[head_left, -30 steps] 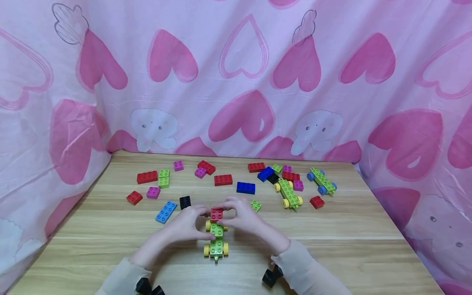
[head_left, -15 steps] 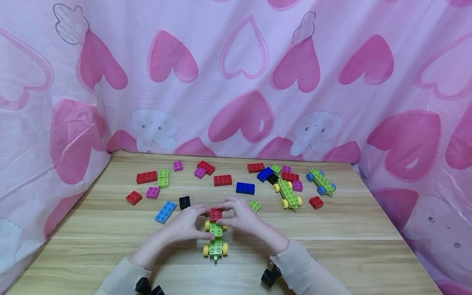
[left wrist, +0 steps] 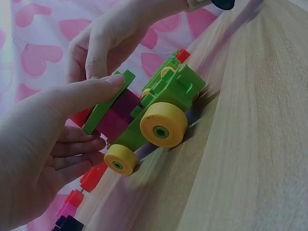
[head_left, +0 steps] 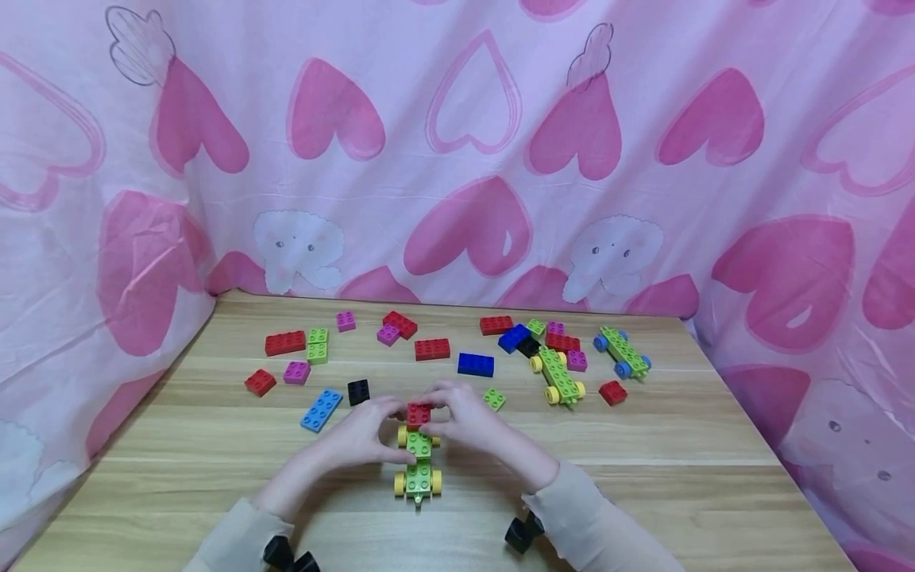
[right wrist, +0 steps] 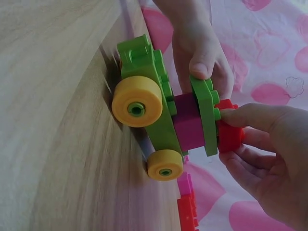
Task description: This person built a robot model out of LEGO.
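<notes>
From the head camera, the person's left hand [head_left: 360, 435] and right hand [head_left: 468, 423] meet over a green wheeled car [head_left: 418, 466] that stands on the wooden table [head_left: 643, 492] a little below the middle of the frame; the fingers of both hands curl in and pinch a red brick [head_left: 418, 414] seated at the car's far end, at 12 o'clock from its yellow wheels. At 9 to 10 o'clock of the hands lie a light blue plate [head_left: 322, 410] and a black brick [head_left: 358, 391], both near the left hand; a small green brick [head_left: 495, 398] sits just beside the right hand at 1 o'clock. Further scattered bricks and two more wheeled chassis [head_left: 559, 376] lie toward 12 and 2 o'clock, well apart from the hands, short of the table's far edge where the pink heart cloth [head_left: 472, 159] hangs. Bare wood runs from 3 o'clock out to the right edge and from 6 o'clock toward the near edge. In the left wrist view the left hand [left wrist: 43, 144] lays its thumb along the upper green plate [left wrist: 108, 103], its fingers bent beneath, with the car [left wrist: 159, 110] on its yellow wheels and open wood at 3 to 5 o'clock. In the right wrist view the right hand [right wrist: 264, 159] pinches the red brick [right wrist: 230, 130] against the green plate [right wrist: 206, 115], a magenta brick [right wrist: 187, 125] sandwiched below it; open wood fills 7 to 11 o'clock.
</notes>
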`<state>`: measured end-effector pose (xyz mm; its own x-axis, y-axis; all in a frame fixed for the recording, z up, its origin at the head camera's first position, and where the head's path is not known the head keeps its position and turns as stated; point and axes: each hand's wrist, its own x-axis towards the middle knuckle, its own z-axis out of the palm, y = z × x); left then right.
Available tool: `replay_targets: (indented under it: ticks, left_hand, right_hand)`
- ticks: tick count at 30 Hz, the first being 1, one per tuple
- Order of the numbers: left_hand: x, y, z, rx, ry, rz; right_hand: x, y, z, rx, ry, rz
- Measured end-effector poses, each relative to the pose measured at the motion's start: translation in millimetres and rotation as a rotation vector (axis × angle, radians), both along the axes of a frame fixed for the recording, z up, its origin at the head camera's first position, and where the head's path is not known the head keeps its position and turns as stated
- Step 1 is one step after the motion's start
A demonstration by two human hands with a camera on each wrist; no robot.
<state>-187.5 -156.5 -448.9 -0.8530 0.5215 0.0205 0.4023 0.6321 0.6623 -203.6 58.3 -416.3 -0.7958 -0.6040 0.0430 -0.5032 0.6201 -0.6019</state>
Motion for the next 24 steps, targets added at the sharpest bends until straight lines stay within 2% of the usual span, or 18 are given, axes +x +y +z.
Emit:
replay_targets:
  ticks: [9,18,24]
  left_hand:
    - [0.3,0.4,-0.4,-0.005,0.009,0.0]
    - [0.4,-0.2,0.0,0.003,0.015,-0.005]
    - [-0.5,-0.9,0.6,0.009,-0.003,-0.005]
  right_hand:
    - [2.4,-1.0,-0.5,0.047,0.016,-0.008]
    - [-1.4,-1.3,-5.1,-0.091,-0.043,-0.035]
    - [-3.7,-1.2,-6.4,-0.115,-0.066,-0.039]
